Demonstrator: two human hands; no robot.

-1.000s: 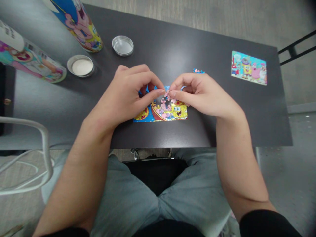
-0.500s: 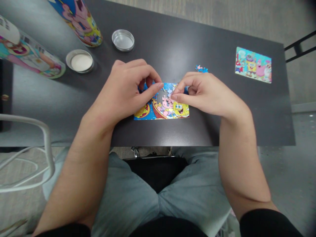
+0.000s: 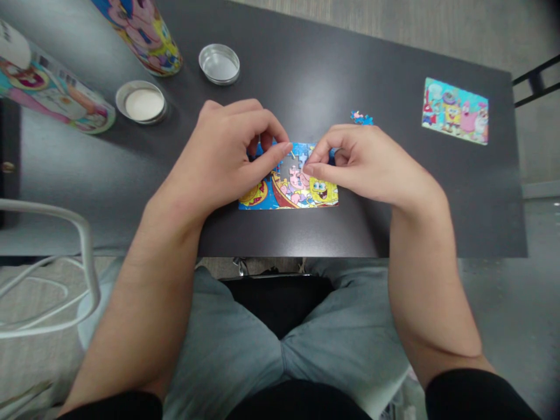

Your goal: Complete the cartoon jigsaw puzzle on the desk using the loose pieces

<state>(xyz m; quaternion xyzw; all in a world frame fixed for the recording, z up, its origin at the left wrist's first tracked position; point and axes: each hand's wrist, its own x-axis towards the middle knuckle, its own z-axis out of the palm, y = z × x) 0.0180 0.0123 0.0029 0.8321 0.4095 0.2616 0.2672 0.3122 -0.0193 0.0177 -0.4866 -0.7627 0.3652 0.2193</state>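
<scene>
A partly assembled jigsaw puzzle (image 3: 324, 195) with bright cartoon figures lies flat before me, a gap of dark tabletop showing in its middle. My left hand (image 3: 245, 154) reaches over its upper left part, thumb and index finger pinched at the gap's top edge. Whatever lies between those fingertips is too small to make out. From the other side, my right hand (image 3: 361, 160) pinches a small jigsaw piece (image 3: 303, 160) at the gap's right edge, mostly covered by the fingers. Several loose blue and pink pieces (image 3: 362, 118) lie just beyond my right knuckles.
On the dark table (image 3: 289, 233), a cartoon picture card (image 3: 455, 111) lies at the right. Two metal lids (image 3: 219, 64) (image 3: 140, 102) sit at the far left near two printed cylindrical tins (image 3: 153, 44) (image 3: 65, 93). A white tubular frame (image 3: 83, 245) stands at the lower left.
The camera view has shifted slightly, so the card and tins appear displaced. Both hands keep nearly the same pinched pose over the puzzle.
</scene>
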